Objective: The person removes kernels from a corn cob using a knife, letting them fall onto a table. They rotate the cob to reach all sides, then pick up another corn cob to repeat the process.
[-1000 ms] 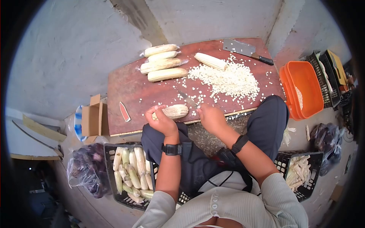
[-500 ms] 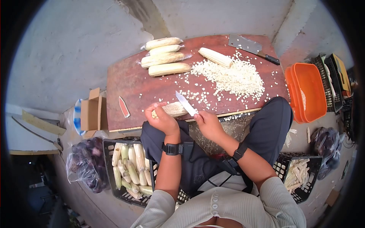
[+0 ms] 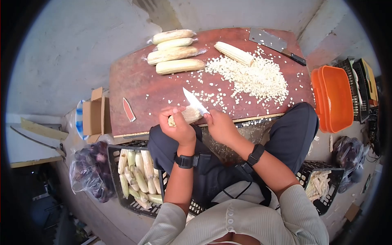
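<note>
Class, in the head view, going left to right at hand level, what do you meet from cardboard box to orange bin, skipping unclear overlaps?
Cardboard box, red blade-shaped piece, left hand, right hand, right knee, orange bin.

The knife (image 3: 191,98) has been brought in to the end of the corn cob (image 3: 188,115), now slanted more steeply.

cream cob (image 3: 190,114), reddish-brown tabletop (image 3: 134,85), orange tub (image 3: 321,102), dark trousers (image 3: 295,127)

Knife (image 3: 192,99), handle hidden in right hand (image 3: 221,126), held cob (image 3: 190,114) partly covered
</note>
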The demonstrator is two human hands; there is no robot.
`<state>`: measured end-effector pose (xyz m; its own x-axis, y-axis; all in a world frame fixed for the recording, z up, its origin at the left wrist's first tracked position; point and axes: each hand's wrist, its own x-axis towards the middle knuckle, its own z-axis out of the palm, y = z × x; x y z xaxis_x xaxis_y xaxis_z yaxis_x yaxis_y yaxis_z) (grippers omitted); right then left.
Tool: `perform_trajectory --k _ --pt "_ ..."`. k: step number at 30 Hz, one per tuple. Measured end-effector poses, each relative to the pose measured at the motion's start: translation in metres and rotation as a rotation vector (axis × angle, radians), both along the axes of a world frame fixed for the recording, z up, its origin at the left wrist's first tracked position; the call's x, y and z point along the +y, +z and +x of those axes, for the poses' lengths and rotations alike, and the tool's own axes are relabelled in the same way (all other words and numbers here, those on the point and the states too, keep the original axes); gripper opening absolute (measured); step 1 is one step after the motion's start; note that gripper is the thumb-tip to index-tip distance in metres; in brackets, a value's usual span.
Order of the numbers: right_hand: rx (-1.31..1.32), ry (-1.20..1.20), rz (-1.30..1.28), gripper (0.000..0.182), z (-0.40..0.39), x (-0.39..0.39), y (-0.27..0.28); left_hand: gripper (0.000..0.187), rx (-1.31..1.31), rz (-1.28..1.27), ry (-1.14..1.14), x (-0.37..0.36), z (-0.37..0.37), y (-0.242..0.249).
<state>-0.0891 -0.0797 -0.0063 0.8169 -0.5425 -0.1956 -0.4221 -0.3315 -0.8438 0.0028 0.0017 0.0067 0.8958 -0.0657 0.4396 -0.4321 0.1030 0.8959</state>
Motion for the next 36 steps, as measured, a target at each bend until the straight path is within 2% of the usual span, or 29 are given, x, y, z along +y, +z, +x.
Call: perform_trajectory --k 10,13,16,19,22,25,28,30,31,36 --pt "-0.095 0.107 0.255 0.041 0.01 -0.016 -0.029 0.006 -0.048 0.016 0.061 -0.002 0.0 0.0" --pt "0.088 0.033 0.801 0.037 0.005 -0.017 -0.011 0.005 -0.046 -0.003 0.082 0.0 0.002 -0.001" --pt "0.042 -0.055 1.212 0.034 -0.001 -0.013 -0.005 0.005 -0.044 0.003 0.094 -0.001 0.0 -0.002" --pt "-0.008 -0.136 1.428 0.033 -0.001 -0.006 -0.007 0.005 -0.068 0.018 0.083 0.0 0.002 -0.004" --pt "-0.065 -0.146 1.553 0.033 -0.001 -0.004 -0.011 0.007 0.041 -0.1 0.061 -0.001 -0.001 0.0" --pt "-0.058 -0.231 1.083 0.033 -0.005 -0.006 -0.008 0.006 -0.006 -0.038 0.085 0.003 0.0 -0.001" --pt "-0.147 -0.144 0.303 0.033 -0.005 -0.011 -0.017 0.006 0.045 -0.106 0.074 0.003 0.002 -0.002" --pt "-0.116 -0.08 0.053 0.032 -0.015 -0.011 -0.001 0.006 0.066 -0.137 0.057 0.002 0.002 -0.002" --pt "-0.1 -0.048 -0.07 0.032 -0.019 -0.009 0.008 0.006 0.077 -0.151 0.048 0.002 0.003 -0.003" --pt "-0.004 0.044 -0.18 0.032 -0.025 -0.005 0.017 0.005 0.056 -0.105 0.034 0.003 0.002 -0.004"
